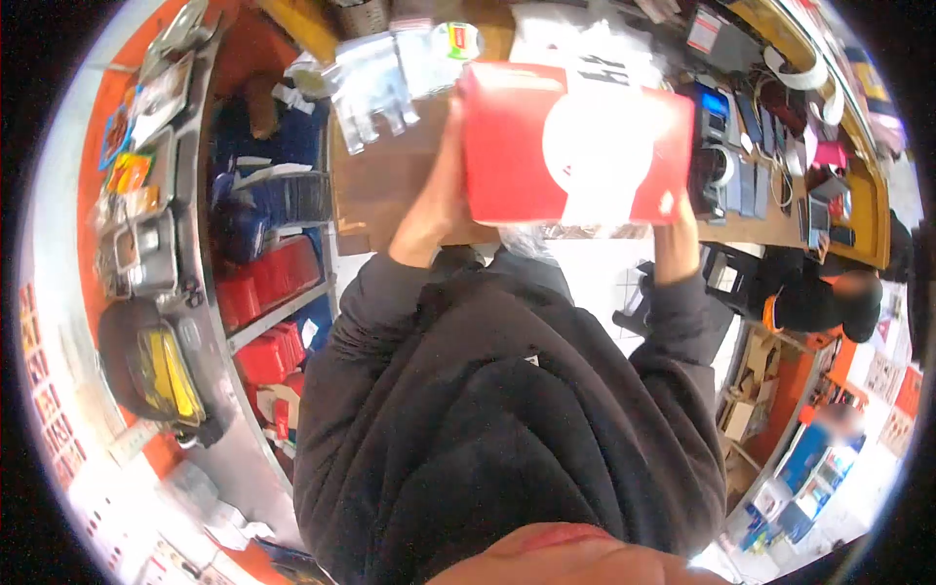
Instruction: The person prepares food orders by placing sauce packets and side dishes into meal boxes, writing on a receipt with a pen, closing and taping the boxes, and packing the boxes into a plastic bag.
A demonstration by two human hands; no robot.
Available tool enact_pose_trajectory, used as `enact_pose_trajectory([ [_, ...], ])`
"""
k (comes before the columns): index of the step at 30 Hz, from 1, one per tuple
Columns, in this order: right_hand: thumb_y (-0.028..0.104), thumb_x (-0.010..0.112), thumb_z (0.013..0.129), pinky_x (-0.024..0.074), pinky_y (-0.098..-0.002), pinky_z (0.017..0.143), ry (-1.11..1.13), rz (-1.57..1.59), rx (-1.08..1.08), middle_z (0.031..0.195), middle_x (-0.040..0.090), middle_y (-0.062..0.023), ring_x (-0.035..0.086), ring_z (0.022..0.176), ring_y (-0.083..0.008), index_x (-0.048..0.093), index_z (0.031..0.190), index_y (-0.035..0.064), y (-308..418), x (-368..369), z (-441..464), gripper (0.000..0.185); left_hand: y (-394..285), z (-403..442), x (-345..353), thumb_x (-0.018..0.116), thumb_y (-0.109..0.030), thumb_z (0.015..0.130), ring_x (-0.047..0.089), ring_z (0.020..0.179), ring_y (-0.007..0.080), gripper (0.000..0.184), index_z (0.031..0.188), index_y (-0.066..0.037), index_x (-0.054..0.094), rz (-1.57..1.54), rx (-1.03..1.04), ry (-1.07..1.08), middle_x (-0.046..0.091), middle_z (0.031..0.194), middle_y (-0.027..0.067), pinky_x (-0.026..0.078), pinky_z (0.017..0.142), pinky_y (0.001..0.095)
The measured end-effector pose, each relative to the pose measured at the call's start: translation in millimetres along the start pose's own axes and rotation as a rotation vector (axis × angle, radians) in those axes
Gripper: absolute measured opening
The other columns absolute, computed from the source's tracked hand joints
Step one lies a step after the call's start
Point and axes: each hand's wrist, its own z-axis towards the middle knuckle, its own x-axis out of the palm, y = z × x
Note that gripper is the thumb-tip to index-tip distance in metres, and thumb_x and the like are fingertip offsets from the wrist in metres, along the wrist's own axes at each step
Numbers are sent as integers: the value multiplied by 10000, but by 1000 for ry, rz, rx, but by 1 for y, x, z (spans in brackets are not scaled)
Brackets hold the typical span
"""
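A red cardboard box [502, 146] is held up in front of me over the wooden table [375, 185]. It bears a large white circle and a white strip with dark printed characters at its top. My left hand [447, 190] grips the box's left side, fingers mostly hidden behind it. On the opposite side, my right hand [679, 234] is closed on the lower right edge, its fingers also largely out of sight. Clear plastic bags [369, 88] lie on the table just beyond my left hand.
Card terminals [710, 107], cables and phones crowd the table's right end. To the left, a steel counter [229, 390] carries metal trays [151, 249]; shelves beside it hold red boxes [268, 356]. A person in dark clothes [804, 292] is at the right.
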Motion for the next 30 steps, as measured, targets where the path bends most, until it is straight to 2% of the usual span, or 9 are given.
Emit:
enact_pose_trajectory([
  [3,302,442,982,470,-330,863,-114,-175,39,1111,598,-124,587,976,-182,488,1254,-12,-3,-51,-43,418,50,11,17,209,-678,919,470,1216,180,771,1392,-87,355,107,58,68,469,1332,80,401,1026,335],
  [8,291,451,978,483,-329,824,-197,-347,240,1052,618,-127,605,923,-185,519,1214,-22,-58,-104,-120,398,161,12,11,219,-563,980,365,1309,197,684,1432,-52,267,-239,-230,36,382,1410,95,296,1100,338],
  [14,278,462,973,499,-328,776,-115,-362,212,980,641,-130,627,859,-190,557,1166,-34,-110,-93,-80,379,202,63,-36,301,-520,985,439,1259,217,643,1387,-21,361,564,-28,-280,427,1388,129,357,1063,357],
  [18,268,469,969,509,-328,745,-58,-434,88,933,657,-132,642,817,-193,583,1134,-42,-115,-95,-43,369,146,98,-61,366,-383,1001,540,1145,239,505,1331,-4,420,1018,-43,100,506,1299,199,434,944,342],
  [20,264,472,967,514,-327,729,-28,-541,32,909,664,-134,650,796,-194,595,1118,-46,-97,-109,-28,366,88,117,-56,451,-302,980,658,849,238,374,1157,9,559,1189,-326,161,657,964,173,499,758,339],
  [22,260,486,961,519,-331,674,21,-782,95,796,682,-143,663,710,-202,645,1038,-56,-41,-114,-16,363,56,147,-27,489,-276,967,658,653,219,317,1026,10,612,1160,-19,-5,655,720,116,506,663,345],
  [23,250,538,927,496,-363,602,-178,-539,99,569,604,-161,626,544,-220,683,838,-57,-7,-98,-10,351,38,166,-2,507,-241,961,660,725,189,267,985,6,607,1196,52,-41,662,797,132,506,680,332],
  [26,263,579,923,467,-262,602,-462,-675,-75,667,622,-97,580,636,-109,654,894,-35,35,-84,33,309,58,250,30,555,-146,924,650,767,205,175,988,12,594,997,248,125,661,888,141,509,687,328],
  [30,162,708,790,457,-376,828,-320,-977,-620,1070,589,-158,571,948,-277,630,1059,26,36,-73,106,311,117,358,45,563,-48,789,541,1060,266,313,1099,-75,591,1600,792,228,580,1059,73,396,941,390],
])
